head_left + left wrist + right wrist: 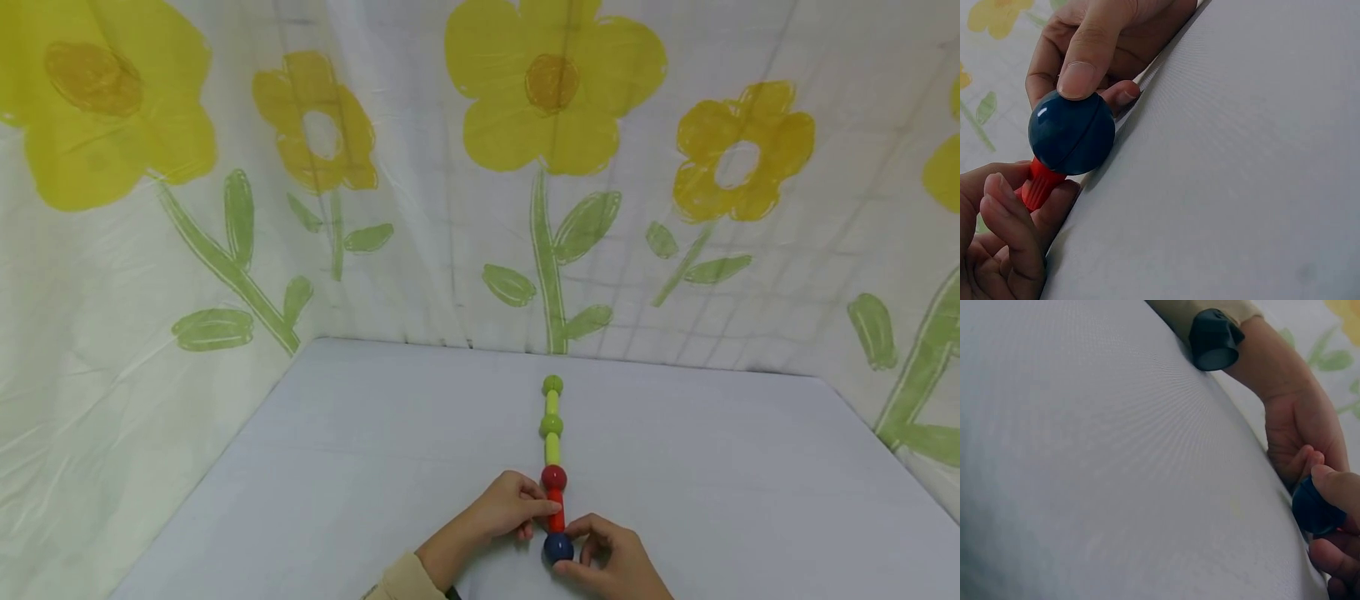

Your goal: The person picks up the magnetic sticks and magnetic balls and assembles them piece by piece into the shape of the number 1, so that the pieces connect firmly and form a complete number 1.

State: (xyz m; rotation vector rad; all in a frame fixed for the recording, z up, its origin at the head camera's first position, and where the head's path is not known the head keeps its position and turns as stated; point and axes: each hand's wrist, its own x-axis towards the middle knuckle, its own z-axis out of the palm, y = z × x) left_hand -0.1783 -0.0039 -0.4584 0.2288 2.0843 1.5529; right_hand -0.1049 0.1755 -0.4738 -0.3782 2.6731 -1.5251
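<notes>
A line of joined balls and rods runs away from me over the table. At its near end my right hand (615,560) pinches a dark blue ball (558,548) between thumb and fingers. My left hand (507,505) grips the red rod (556,518) just beyond that ball. In the left wrist view the grooved end of the rod meets the blue ball (1072,132). Past the rod come a red ball (553,477), a yellow-green rod (552,450), a green ball (551,426), another yellow-green rod (552,402) and a green ball (552,384) at the far end.
A pale cloth covers the table (360,425). Behind it hangs a white curtain (420,233) printed with yellow flowers and green leaves. A black wrist device (1213,340) sits by the left sleeve (407,578).
</notes>
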